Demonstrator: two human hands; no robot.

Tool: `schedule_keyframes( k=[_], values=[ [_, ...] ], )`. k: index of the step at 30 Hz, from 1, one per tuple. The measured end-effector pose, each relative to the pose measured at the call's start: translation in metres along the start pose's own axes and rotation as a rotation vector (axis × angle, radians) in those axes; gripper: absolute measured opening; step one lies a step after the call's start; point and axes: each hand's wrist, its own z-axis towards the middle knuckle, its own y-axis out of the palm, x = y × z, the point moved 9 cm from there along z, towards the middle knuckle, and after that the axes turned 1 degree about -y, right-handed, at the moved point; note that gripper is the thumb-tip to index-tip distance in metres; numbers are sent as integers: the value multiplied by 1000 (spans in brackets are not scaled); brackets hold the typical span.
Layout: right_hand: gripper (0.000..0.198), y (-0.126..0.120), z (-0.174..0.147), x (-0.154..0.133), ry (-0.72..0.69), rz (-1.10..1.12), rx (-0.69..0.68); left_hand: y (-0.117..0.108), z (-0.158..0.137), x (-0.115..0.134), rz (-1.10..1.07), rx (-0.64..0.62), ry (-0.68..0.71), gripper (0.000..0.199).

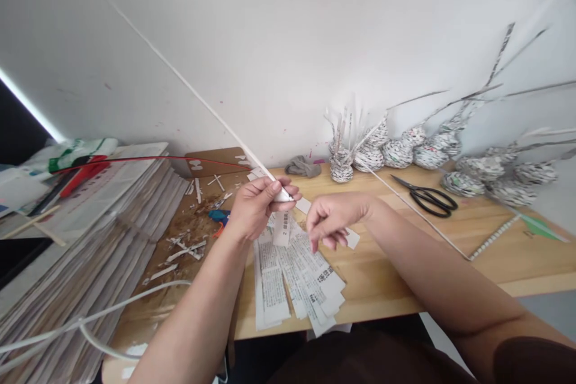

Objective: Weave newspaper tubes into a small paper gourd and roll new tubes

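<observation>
A long, thin white rolled paper stick (pixel 193 93) slants up to the left, its thicker lower end gripped between the thumb and fingers of my left hand (pixel 261 201). My right hand (pixel 335 219) hangs palm down just to the right, fingers loosely bent and a little apart, with nothing visible in them. Below both hands, newspaper strips (pixel 310 282) lie fanned out on the wooden table (pixel 378 288). One small printed strip (pixel 282 228) shows directly under my left hand.
Woven paper gourd shapes (pixel 398 153) line the wall, several with long sticks poking out. Black scissors (pixel 427 197) lie at the right, near another thin paper stick (pixel 418 213). At left rise stacked newspapers (pixel 135 234), with paper scraps (pixel 184 252) and a white cable (pixel 135 299) nearby.
</observation>
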Motion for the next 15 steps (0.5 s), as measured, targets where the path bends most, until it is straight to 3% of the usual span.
schedule_keyframes(
  k=[4,6,9,12,15],
  values=[
    [44,-74,-16,6,-166,-11,606,11,-1,-15,35,-55,-99,35],
    [48,-93,-19,8,-209,-84,830,16,-3,-21,34,-81,-135,35],
    [49,-111,-22,9,-118,-352,1122,24,-6,-34,34,-145,-197,36],
    [37,-123,-14,9,57,-634,1239,31,-8,-45,36,-222,-239,37],
    [40,-136,4,17,262,-777,1166,34,-9,-52,40,-249,-264,36]
  ],
)
